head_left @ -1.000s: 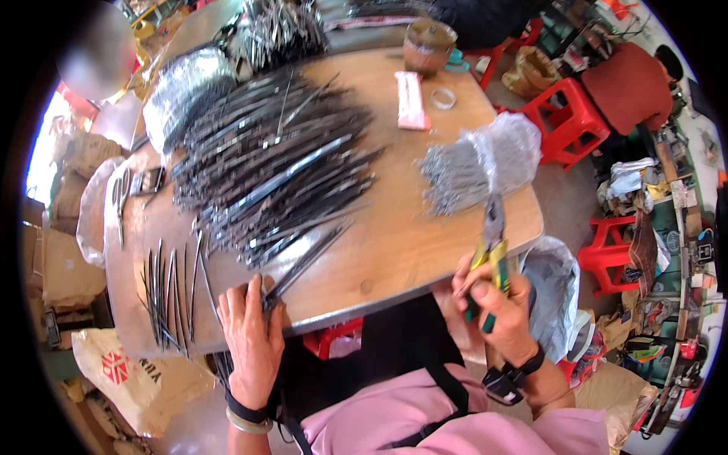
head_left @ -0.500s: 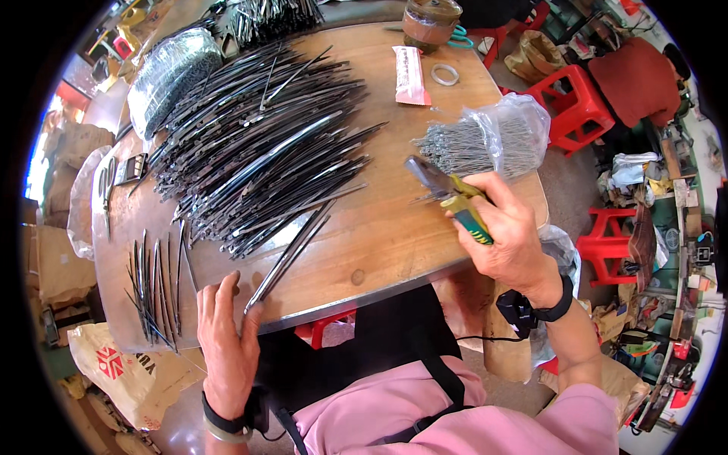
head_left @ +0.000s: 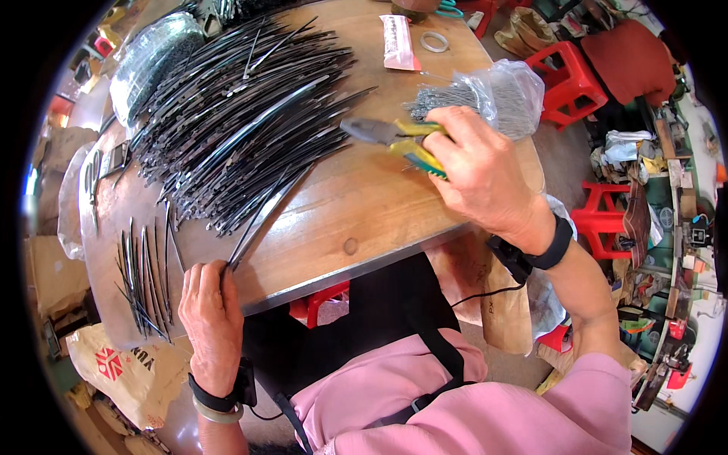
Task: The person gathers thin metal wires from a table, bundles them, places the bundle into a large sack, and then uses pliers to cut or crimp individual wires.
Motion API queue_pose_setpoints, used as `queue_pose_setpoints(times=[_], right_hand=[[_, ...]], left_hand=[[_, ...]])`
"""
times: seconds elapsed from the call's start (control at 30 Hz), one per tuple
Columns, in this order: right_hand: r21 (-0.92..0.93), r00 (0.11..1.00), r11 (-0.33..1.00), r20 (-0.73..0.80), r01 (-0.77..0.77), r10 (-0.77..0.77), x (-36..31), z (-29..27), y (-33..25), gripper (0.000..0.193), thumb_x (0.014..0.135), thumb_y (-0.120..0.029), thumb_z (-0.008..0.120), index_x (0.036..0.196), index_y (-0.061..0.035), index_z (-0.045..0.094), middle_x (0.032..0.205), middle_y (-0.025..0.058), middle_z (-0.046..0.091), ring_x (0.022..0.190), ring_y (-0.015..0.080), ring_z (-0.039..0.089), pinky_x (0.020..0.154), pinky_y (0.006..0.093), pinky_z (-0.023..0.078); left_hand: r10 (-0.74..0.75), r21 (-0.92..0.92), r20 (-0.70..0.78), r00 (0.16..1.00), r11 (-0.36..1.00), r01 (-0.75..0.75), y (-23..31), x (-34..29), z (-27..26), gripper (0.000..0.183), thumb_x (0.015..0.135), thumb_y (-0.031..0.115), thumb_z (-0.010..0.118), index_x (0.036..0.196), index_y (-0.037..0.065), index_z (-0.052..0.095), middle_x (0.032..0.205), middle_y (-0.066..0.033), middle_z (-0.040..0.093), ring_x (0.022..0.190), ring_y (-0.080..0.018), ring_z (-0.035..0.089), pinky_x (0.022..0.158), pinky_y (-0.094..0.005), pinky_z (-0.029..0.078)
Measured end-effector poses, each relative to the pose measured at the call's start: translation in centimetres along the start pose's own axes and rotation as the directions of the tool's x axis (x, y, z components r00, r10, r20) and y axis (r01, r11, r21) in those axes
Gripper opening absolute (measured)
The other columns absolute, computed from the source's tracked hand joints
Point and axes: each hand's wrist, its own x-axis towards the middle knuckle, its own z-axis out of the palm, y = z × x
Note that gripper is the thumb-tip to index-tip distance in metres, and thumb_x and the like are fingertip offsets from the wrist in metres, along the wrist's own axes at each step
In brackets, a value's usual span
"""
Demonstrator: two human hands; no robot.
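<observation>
My right hand (head_left: 485, 171) is closed round a pair of pliers (head_left: 371, 130) with yellow and green handles. Their dark jaws point left, over the right edge of a big pile of thin dark metal strips (head_left: 227, 121). At the table's front edge, my left hand (head_left: 211, 315) pinches the near end of a few long dark strips (head_left: 262, 216), which slant up to the pile. Left of that hand lies a small group of separate thin strips (head_left: 144, 277). Beyond my right hand, a bundle of thin grey wires (head_left: 444, 97) sticks out of a clear plastic bag (head_left: 512, 91).
On the wooden table (head_left: 364, 205) are a pink-and-white packet (head_left: 400, 42), a clear ring (head_left: 434, 42), scissors (head_left: 92, 178) and a wrapped bundle (head_left: 155, 64). Red stools (head_left: 565, 83) stand to the right. A paper sack (head_left: 114, 375) is at the lower left.
The pliers have swung left toward the pile, away from the wire bundle. My left hand's fingers have closed on the strip ends. The whole view has shifted slightly.
</observation>
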Motion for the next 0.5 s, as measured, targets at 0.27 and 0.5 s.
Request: queue_pose_setpoints(times=[0.27, 0.5], right_hand=[[0.003, 0.988, 1.000, 0.149, 0.028, -0.028, -1.0, 1.2, 1.7, 0.010, 0.073, -0.005, 0.067, 0.081, -0.0020, 0.063, 0.106, 0.0126, 0.059, 0.095, 0.0282, 0.062, 0.079, 0.0386, 0.054], [0.505, 0.926, 0.783, 0.104, -0.364, 0.363, 2.2, -1.6, 2.0, 0.025, 0.074, -0.001, 0.072, 0.098, 0.0034, 0.066, 0.101, 0.0151, 0.061, 0.087, 0.0350, 0.064, 0.076, 0.0395, 0.052]], left_hand=[[-0.395, -0.801, 0.442, 0.805, 0.229, 0.553, 0.4, -0.5, -2.3, 0.004, 0.097, 0.007, 0.059, 0.099, 0.004, 0.059, 0.081, -0.0098, 0.064, 0.060, -0.0183, 0.060, 0.046, -0.0241, 0.043], [-0.315, -0.738, 0.665, 0.677, -0.417, 0.531, 2.7, -3.0, -2.4, 0.017, 0.087, 0.008, 0.071, 0.102, 0.001, 0.065, 0.078, -0.0187, 0.064, 0.054, -0.0239, 0.059, 0.044, -0.0309, 0.045]])
